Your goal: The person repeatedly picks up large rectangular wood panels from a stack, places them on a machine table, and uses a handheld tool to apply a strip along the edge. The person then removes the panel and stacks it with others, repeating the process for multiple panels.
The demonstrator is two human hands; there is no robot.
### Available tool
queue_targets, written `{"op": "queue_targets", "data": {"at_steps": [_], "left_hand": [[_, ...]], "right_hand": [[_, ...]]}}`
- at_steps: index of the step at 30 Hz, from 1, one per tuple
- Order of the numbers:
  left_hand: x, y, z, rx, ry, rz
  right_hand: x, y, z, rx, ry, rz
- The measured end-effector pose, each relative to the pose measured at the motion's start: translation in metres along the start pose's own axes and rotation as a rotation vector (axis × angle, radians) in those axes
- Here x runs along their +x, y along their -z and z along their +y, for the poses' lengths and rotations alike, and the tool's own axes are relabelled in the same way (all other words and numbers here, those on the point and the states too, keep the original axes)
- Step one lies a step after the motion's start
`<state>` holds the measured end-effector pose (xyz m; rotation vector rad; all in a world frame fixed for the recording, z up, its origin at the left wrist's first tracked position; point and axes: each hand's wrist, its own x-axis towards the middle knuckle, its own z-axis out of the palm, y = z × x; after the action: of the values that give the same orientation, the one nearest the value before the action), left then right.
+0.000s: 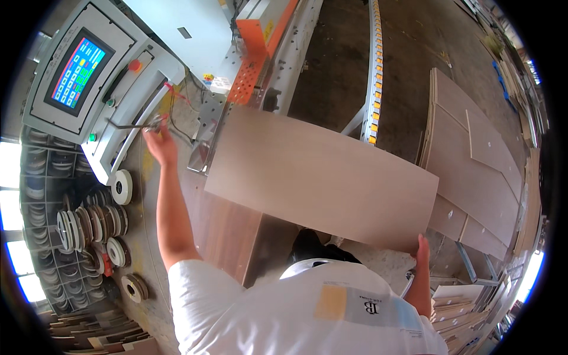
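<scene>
A large flat light-brown board [319, 177] spans the middle in front of me, its left end at the machine's metal bed [204, 139]. My right hand [422, 251] is at the board's near right corner, gripping its edge; some of its fingers are hidden. Stretched forward on the left, my left hand [160, 145] is closed around a thin dark metal tool [127, 125] with a bent end. This tool points left across the grey control console [142, 94]. Its exact kind is too small to tell.
The console carries a lit touchscreen [78, 72] and a red knob [135, 65]. Rolls of edge banding [89, 228] stand at left. A roller rail [374, 77] with yellow rollers runs beyond the board. Stacked panels [473, 171] are at right; a brown wooden surface [225, 231] lies below the board.
</scene>
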<state>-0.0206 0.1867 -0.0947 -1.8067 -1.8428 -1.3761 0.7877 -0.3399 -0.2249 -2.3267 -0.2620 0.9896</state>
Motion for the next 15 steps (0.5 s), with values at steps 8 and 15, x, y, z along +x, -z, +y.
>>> {"op": "queue_targets", "data": {"at_steps": [8, 15], "left_hand": [[-0.083, 0.158, 0.015, 0.33, 0.23, -0.485], [-0.196, 0.18, 0.078, 0.493, 0.442, -0.963]], "right_hand": [[-0.017, -0.005, -0.036, 0.081, -0.038, -0.044], [0.005, 0.002, -0.018, 0.264, 0.185, -0.12]]}}
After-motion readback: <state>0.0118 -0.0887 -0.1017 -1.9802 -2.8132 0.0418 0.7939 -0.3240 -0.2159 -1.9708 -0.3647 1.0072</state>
